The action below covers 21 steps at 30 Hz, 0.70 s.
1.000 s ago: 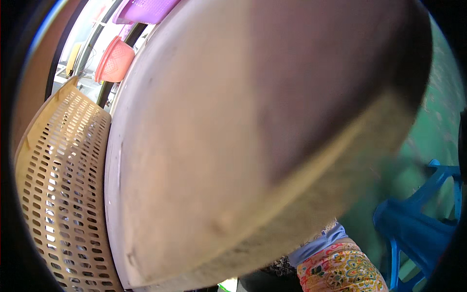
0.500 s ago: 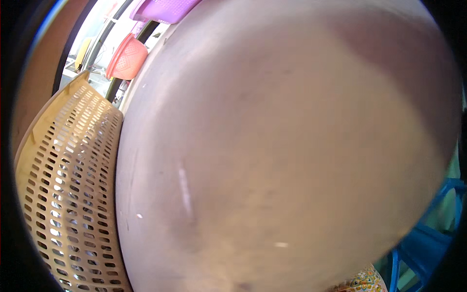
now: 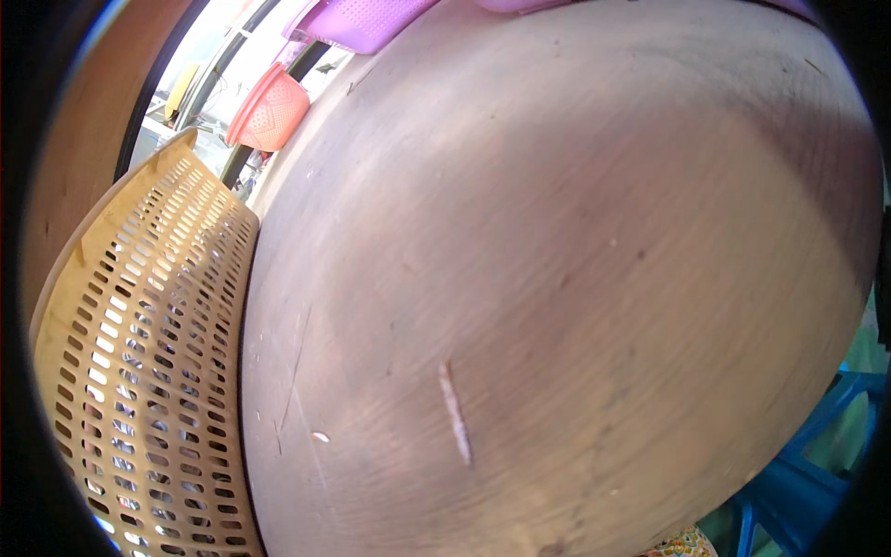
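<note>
Neither of my hands shows in the head view. A worn brownish-grey tabletop (image 3: 575, 343) fills most of the picture, with light and shadow across it. On it lies a thin, pale strip (image 3: 456, 415), and a small white fleck (image 3: 321, 436) sits to the strip's left. Along the left stands a tall, tan plastic basket (image 3: 82, 249) with slotted walls. Shiny bits show through its slots, too small to make out.
Beyond the tan basket is a salmon-coloured perforated basket (image 3: 278, 110). Purple baskets (image 3: 376, 23) line the far edge. At lower right are a blue plastic chair (image 3: 800, 483) and a patch of flower-patterned cloth (image 3: 689, 544). A brown wooden panel (image 3: 79, 139) rises at far left.
The view has shifted, so the baskets and the pale strip appear farther right. The tabletop looks sharper, and more purple plastic shows at the top. No hand has appeared.
</note>
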Each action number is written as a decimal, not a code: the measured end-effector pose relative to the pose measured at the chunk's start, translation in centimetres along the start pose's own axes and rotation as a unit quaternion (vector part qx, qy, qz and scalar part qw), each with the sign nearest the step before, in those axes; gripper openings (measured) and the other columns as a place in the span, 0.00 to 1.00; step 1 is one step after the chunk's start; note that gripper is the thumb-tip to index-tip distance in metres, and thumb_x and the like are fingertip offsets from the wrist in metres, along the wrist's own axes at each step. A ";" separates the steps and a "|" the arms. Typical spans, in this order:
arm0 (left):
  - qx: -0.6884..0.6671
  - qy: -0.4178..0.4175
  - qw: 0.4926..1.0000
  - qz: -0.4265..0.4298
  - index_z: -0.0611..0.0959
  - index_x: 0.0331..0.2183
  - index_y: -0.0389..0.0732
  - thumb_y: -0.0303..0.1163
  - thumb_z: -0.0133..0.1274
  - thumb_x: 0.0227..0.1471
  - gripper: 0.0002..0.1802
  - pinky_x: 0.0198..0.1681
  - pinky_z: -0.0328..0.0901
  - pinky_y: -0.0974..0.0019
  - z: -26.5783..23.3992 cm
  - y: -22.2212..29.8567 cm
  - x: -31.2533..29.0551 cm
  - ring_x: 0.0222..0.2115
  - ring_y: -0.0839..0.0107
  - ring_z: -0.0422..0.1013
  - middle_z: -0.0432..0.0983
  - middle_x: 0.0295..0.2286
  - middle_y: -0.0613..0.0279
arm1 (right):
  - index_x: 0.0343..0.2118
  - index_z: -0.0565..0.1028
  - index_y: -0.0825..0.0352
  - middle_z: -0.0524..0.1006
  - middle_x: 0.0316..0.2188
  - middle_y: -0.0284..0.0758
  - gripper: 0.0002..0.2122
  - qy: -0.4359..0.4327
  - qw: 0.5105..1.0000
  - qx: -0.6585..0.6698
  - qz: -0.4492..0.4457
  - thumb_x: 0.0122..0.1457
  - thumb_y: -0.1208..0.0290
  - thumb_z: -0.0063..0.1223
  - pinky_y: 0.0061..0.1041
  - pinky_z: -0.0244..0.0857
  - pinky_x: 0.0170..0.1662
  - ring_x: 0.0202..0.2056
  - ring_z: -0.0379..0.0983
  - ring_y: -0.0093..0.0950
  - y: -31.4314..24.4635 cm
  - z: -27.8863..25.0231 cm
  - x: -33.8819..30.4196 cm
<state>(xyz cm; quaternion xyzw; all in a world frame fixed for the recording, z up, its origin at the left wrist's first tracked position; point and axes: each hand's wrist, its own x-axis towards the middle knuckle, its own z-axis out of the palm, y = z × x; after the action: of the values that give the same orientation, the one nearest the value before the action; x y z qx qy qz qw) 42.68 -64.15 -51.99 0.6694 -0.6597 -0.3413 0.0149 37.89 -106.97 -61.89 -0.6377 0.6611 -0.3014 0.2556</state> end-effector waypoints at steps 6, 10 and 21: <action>0.108 0.012 0.994 0.007 0.48 0.62 0.47 0.44 0.57 0.47 0.49 0.62 0.36 0.49 0.0 0.5 0.1 0.62 0.48 0.37 0.46 0.60 0.50 | 0.44 0.73 0.63 0.72 0.43 0.40 0.23 0.017 1.000 0.006 -0.017 0.53 0.49 0.50 0.37 0.64 0.47 0.45 0.69 0.35 0.0 -0.3 -0.5; 0.102 -0.053 0.990 -0.083 0.51 0.60 0.38 0.56 0.53 0.47 0.50 0.62 0.23 0.47 -0.2 0.4 -0.7 0.63 0.50 0.27 0.37 0.61 0.43 | 0.44 0.73 0.63 0.72 0.43 0.40 0.23 0.026 0.999 -0.001 -0.027 0.53 0.49 0.50 0.37 0.64 0.47 0.44 0.69 0.34 0.5 -1.2 -1.6; 0.163 0.082 0.981 0.064 0.58 0.59 0.42 0.56 0.54 0.45 0.47 0.60 0.31 0.44 -0.3 2.2 -2.4 0.61 0.50 0.40 0.46 0.60 0.50 | 0.44 0.74 0.64 0.73 0.42 0.39 0.23 0.048 0.994 -0.064 -0.079 0.53 0.50 0.50 0.36 0.63 0.48 0.44 0.70 0.32 6.5 -10.0 -8.7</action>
<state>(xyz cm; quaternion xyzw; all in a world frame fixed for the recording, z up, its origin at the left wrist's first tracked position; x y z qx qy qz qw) 41.12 -62.39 -49.65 0.6447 -0.7446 -0.1718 -0.0181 26.66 -97.56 -60.09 -0.6874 0.6383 -0.3084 0.1576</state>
